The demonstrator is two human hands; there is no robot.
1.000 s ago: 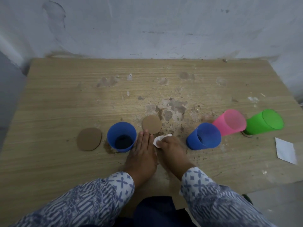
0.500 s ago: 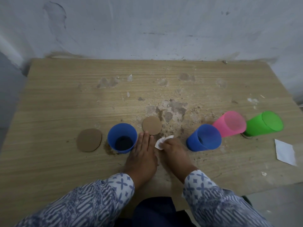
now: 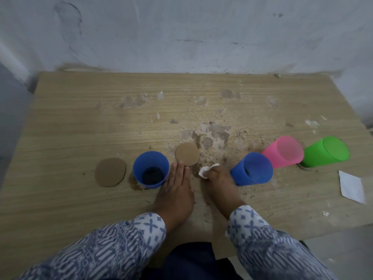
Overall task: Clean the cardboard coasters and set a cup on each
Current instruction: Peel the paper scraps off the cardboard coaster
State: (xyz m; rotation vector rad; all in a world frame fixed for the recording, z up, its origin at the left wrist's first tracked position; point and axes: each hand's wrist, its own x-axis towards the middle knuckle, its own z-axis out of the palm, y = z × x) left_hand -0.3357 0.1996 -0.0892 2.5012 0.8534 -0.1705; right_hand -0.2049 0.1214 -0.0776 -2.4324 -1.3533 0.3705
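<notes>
Head view: round brown coaster (image 3: 187, 154); left hand (image 3: 176, 185) flat, right hand (image 3: 219, 179) grip pinching white wipe (image 3: 205, 171).

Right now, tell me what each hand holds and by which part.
The right hand pinches a small white wipe by its near end. The left hand holds nothing; it lies flat on the table.

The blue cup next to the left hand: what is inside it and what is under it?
Inside the upright blue cup only a dark bottom shows; whether that is liquid or shadow I cannot tell. A brown stain edges its base; any coaster beneath is covered by the cup.
</notes>
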